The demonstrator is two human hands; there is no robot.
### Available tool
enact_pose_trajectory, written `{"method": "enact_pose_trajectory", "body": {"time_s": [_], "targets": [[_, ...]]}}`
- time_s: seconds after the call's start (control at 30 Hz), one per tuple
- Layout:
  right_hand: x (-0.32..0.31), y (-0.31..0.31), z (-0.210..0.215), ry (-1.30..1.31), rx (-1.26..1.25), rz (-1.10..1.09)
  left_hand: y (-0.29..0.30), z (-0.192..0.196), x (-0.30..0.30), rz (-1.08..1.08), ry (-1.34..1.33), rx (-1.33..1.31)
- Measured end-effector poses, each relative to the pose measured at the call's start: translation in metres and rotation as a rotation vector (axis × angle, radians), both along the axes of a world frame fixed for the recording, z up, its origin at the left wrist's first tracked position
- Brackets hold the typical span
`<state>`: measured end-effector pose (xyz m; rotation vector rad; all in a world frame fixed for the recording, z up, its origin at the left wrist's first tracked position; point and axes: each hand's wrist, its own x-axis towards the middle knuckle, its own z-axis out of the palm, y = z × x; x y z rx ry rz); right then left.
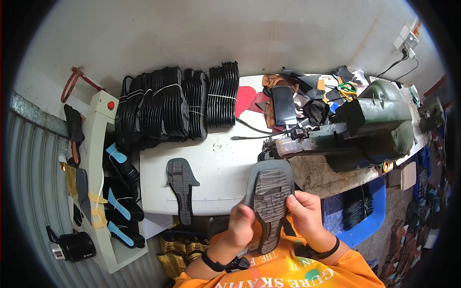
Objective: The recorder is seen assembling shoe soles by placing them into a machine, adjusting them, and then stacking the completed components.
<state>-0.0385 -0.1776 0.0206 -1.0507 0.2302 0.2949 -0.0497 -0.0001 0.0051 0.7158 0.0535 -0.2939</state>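
Between my two hands is a flat shoe piece (271,201), sole-shaped, with black-and-grey streaked fabric and a plain grey band round its broad end. My left hand (240,225) grips its left edge, the thumb upright against it. On the opposite edge my right hand (306,211) pinches it, thumb on the front face. The broad end lies just before the needle end of a dark green sewing machine (374,120). A similar flat piece (181,185), with a winged top and a narrow tail, lies on the white table (216,163) to the left, its tail past the front edge.
Tied stacks of black shoe pieces (163,103) stand along the table's back left. A phone (284,105) rests on fabric scraps near green-handled scissors (348,90). A blue bin (355,221) sits below at right. At left are bundles with light-blue pieces (119,204) and a black flask (77,247).
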Motion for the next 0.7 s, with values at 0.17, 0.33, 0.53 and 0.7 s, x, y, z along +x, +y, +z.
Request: {"method": "enact_pose_trajectory", "body": {"time_s": [0.17, 0.33, 0.53, 0.7], "targets": [[0.003, -0.007, 0.004, -0.048, -0.067, 0.167, -0.009, 0.011, 0.002, -0.007, 0.094, 0.127], [0.002, -0.014, -0.001, 0.054, 0.228, 0.225, -0.006, 0.003, -0.001, -0.086, 0.179, -0.027], [-0.004, -0.001, -0.007, 0.214, 0.637, 0.239, -0.010, 0.009, -0.002, -0.118, 0.215, -0.190], [-0.007, 0.011, -0.006, -0.157, 0.002, 0.200, -0.023, 0.007, -0.006, -0.006, 0.143, -0.189]]}}
